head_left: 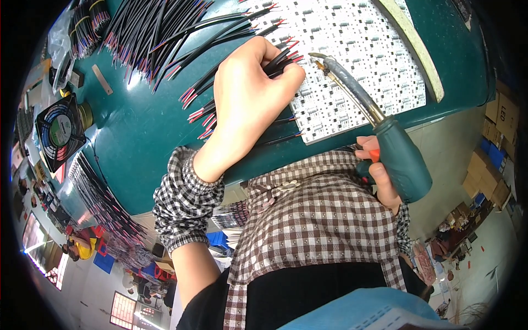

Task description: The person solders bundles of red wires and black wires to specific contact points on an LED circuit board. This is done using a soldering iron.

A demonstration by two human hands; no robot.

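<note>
My left hand (242,102) is closed in a pinch on a black cable (279,61) with bared red wire ends, held over the left edge of a white sheet of small circuit boards (388,77). More black cables lie under that hand, their coloured ends pointing both ways. At the right, my right hand (386,184) is wrapped round the green handle of a soldering gun (404,157), with a finger at its red trigger. The gun's long metal barrel slants up to the left. Its bent tip hovers close to the red wire ends; whether they touch, I cannot tell.
A heap of black cables (154,33) covers the far left of the green table (129,170). Left of it stand tied cable bundles (82,30) and a small black fan (58,132). Further cables (102,192) hang over the near left edge. A pale curved strip (421,49) borders the boards.
</note>
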